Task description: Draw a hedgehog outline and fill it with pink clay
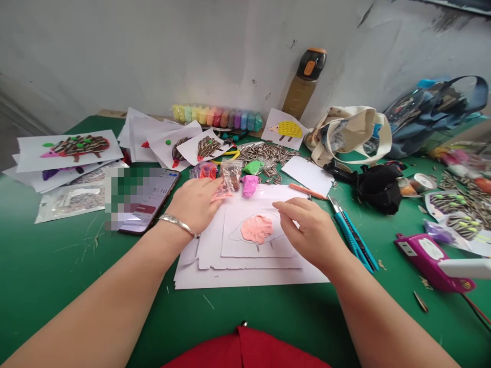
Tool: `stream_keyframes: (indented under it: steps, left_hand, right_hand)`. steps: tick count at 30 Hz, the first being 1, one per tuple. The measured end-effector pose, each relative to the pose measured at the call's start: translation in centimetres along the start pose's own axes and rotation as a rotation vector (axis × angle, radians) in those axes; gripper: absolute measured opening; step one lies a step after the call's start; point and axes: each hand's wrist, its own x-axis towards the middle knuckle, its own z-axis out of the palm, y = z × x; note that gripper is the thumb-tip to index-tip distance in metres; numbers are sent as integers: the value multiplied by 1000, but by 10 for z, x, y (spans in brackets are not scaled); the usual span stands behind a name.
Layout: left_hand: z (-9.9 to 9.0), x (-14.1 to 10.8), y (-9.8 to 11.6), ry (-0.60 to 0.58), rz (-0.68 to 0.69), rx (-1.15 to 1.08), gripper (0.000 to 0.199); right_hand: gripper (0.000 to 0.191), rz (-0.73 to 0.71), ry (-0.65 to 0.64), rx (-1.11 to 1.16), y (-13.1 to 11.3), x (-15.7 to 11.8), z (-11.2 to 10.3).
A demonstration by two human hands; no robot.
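My left hand [196, 202], with a silver bangle at its wrist, reaches over the paper stack with its fingers closed on a clear packet of coral-pink clay [222, 194]. The hand partly hides this packet. My right hand [303, 220] rests at the right side of a small paper sheet [233, 248], its fingers loosely curled and apart, with nothing visible in them. On that sheet, a flattened patch of coral-pink clay [257, 228] covers the middle of a pencilled animal outline with short legs. Larger white sheets [192, 273] lie underneath.
Clay packets in brown [231, 174], green [253, 167] and magenta [250, 185] lie beyond the paper, before striped seeds [268, 153]. A phone [149, 204] is left; an orange pen-like tool [308, 191], turquoise cutters [355, 237] and a purple power strip [431, 260] are right.
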Motion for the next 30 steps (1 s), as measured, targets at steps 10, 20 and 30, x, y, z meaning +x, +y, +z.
stream_keyframes:
  steps: [10,20,30]
  left_hand:
    - [-5,-3,14,163,47,-195,44]
    - [-4,-16,52,181,352,-529,48]
    - [-20,-8,49,-260,-211,-1117,43]
  right_hand:
    - [24,126,93,147,1,2,-1]
    - [31,521,-136,885,-16,10,1]
    - [21,568,-91,1151,-11,10,4]
